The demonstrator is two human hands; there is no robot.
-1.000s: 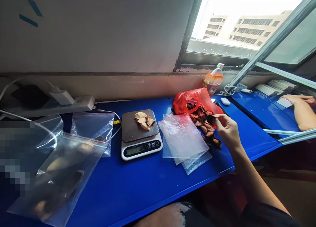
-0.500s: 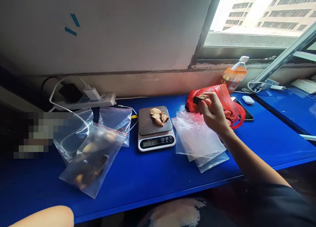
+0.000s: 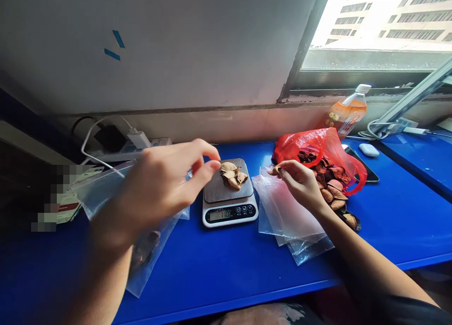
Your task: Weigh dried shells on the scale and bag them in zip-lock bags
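Note:
My left hand [image 3: 165,179], partly blurred, reaches over from the left. Its thumb and index tips are slightly apart at the scale's left edge, with nothing seen between them. A white kitchen scale [image 3: 229,217] with a grey plate carries several dried husk pieces [image 3: 233,175], right beside those fingertips. My right hand [image 3: 302,181] pinches a dried husk piece [image 3: 273,171] above the stacked clear plastic bags [image 3: 282,216]. Behind that hand a red plastic bag [image 3: 300,141] lies open, dark and brown husks [image 3: 334,190] spilling from it.
Filled and flat zip bags [image 3: 155,264] lie at the left, partly hidden by my left arm. A power strip [image 3: 162,142] with chargers runs along the wall. An orange drink bottle [image 3: 349,110], a phone [image 3: 370,175] and a white earbud case [image 3: 369,150] are at the back right.
My left hand has come in from the lower left to the scale. My right hand has moved slightly down and left, away from the red bag, and a lighter husk piece now shows in its fingers.

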